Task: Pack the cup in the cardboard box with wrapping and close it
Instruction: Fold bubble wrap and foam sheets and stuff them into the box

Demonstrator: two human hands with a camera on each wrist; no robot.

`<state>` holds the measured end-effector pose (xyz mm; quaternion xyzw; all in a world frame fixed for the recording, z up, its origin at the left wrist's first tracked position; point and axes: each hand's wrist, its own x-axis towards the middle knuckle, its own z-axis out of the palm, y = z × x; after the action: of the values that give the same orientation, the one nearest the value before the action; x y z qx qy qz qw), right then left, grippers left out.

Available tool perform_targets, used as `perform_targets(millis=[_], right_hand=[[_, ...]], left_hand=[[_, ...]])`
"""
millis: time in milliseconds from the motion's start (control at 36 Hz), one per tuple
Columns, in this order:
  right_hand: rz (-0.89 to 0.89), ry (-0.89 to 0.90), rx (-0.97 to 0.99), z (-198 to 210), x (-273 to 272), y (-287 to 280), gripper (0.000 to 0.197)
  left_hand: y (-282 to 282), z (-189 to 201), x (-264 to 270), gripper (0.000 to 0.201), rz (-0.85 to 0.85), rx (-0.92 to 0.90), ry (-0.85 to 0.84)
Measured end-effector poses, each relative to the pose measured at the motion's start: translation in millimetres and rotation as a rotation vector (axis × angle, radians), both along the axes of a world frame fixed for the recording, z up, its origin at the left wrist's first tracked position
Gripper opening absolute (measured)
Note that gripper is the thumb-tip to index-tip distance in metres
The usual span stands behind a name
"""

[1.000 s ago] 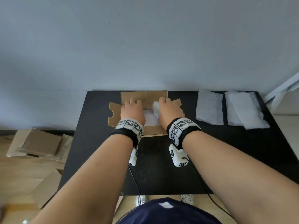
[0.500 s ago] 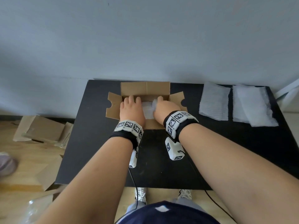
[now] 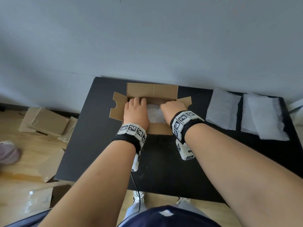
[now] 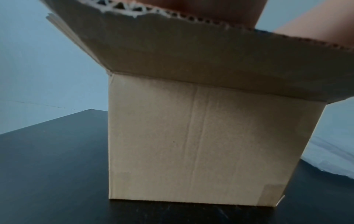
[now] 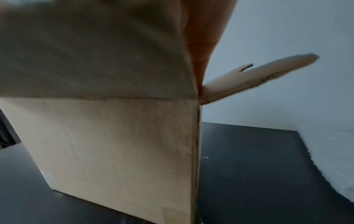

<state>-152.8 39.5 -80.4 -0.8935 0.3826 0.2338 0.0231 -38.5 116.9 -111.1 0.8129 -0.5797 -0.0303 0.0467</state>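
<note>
Cardboard box [image 3: 152,91] sat open on the black desk [image 3: 101,145], white wrapping [image 3: 155,112] inside, cup hidden. Your left hand [image 3: 136,112] and right hand [image 3: 172,108] reached in; couldn't tell their grip.

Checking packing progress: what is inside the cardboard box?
White wrapping shows inside the cardboard box, between both hands. The cup itself isn't visible; wrapping and hands cover the interior.
</note>
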Motion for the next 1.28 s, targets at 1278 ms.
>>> perform_targets(millis=[1278], right_hand=[[-0.661, -0.458, -0.019, -6, -213, -77, 0.047]], left_hand=[[-112, 37, -164, 0.050, -0.295, -0.005, -0.027]])
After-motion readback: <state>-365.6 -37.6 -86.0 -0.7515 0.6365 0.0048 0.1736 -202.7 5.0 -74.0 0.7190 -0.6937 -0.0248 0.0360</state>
